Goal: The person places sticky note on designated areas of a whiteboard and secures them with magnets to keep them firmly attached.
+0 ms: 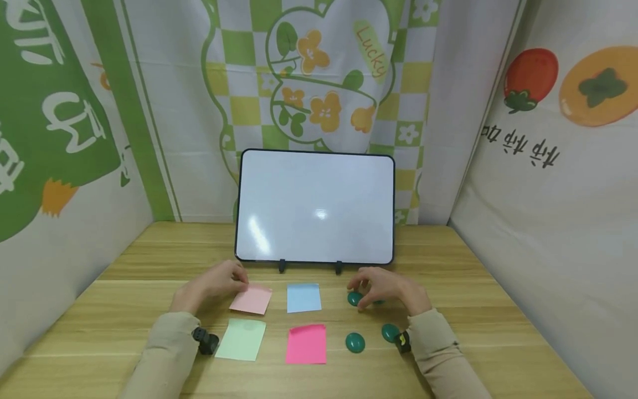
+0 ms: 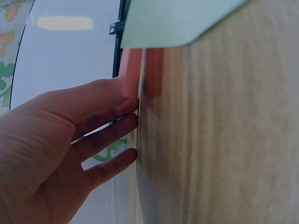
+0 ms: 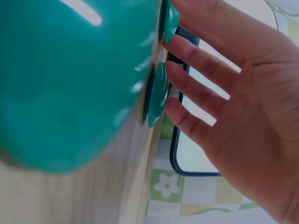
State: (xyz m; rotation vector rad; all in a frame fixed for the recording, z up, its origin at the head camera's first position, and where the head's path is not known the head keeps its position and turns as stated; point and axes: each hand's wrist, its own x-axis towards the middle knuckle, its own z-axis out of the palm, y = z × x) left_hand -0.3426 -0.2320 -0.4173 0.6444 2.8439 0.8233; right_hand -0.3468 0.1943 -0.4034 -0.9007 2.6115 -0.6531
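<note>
- The fingers of the left hand (image 1: 214, 282) are at the far left corner of the pale pink note (image 1: 251, 300); whether they pinch it, I cannot tell, as the thumb tip is hidden in the wrist view.
- The fingers of the right hand (image 1: 384, 285) are spread about the back-left disc (image 1: 354, 299), which sits on the worktop (image 1: 448, 266).
- The back-right disc (image 3: 158, 95) lies near the outer fingers.
- Further out, the blue note (image 1: 304, 298), mint note (image 1: 241, 339), hot pink note (image 1: 306, 344), front-left disc (image 1: 355, 342) and front-right disc (image 1: 390, 332) lie unhandled.
- Beyond, the whiteboard (image 1: 316, 205) stands propped.
- My judgement: an early point, one note and one disc being attended to, three of each left.
</note>
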